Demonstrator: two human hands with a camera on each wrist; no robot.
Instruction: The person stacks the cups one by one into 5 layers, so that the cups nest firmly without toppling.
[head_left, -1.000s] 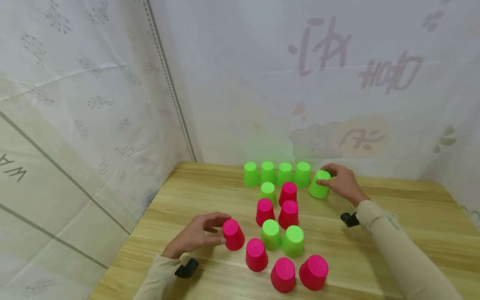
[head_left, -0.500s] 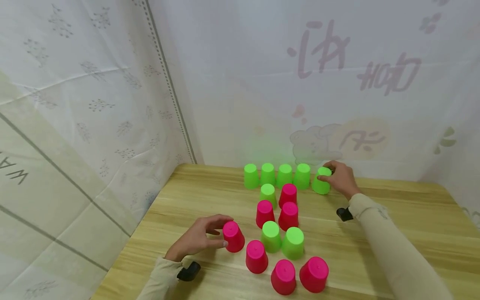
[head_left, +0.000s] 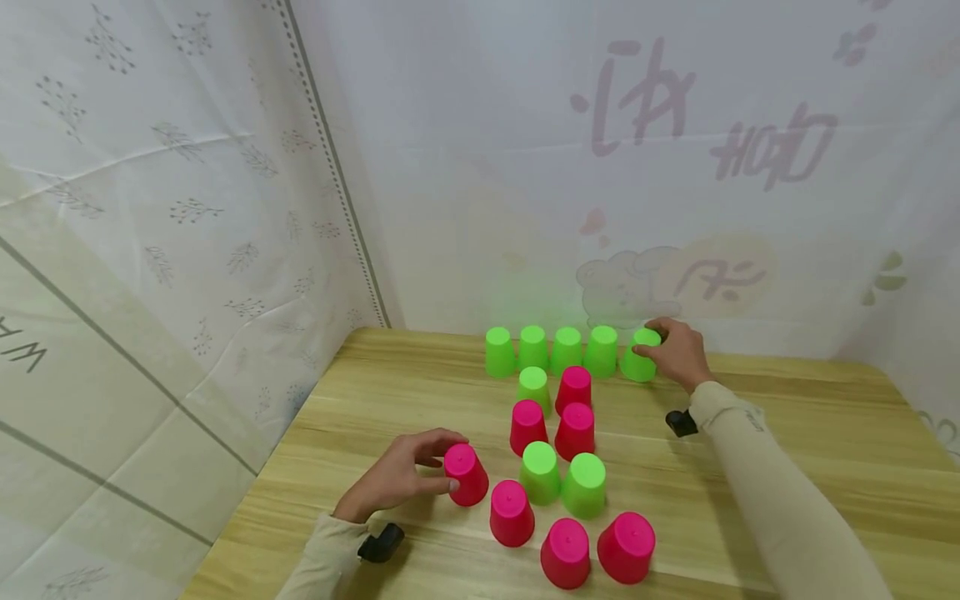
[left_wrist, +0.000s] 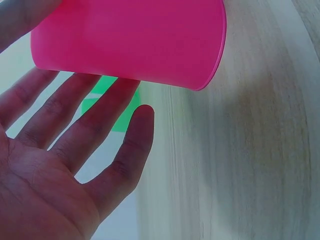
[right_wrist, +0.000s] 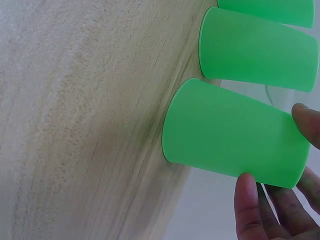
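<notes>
My left hand (head_left: 397,477) holds an upside-down pink plastic cup (head_left: 465,477) near its closed top, at the left of the group. In the left wrist view the thumb lies on one side of that pink cup (left_wrist: 135,40) and several fingers reach the other side. At the back right, my right hand (head_left: 681,354) pinches an upside-down green cup (head_left: 637,360) at the end of the back row. In the right wrist view this green cup (right_wrist: 230,135) sits between thumb and fingertips, its rim at or close to the wooden surface, beside another green cup (right_wrist: 260,50).
Several green cups (head_left: 567,352) form a back row near the fabric wall (head_left: 465,167). Ahead of them stand mixed cups, including a pink one (head_left: 528,427) and a green one (head_left: 539,472). More pink cups (head_left: 626,547) stand at the front of the wooden table (head_left: 360,400).
My right hand has moved the green cup slightly back, into line with the back row. My left hand stays at the pink cup with almost no shift.
</notes>
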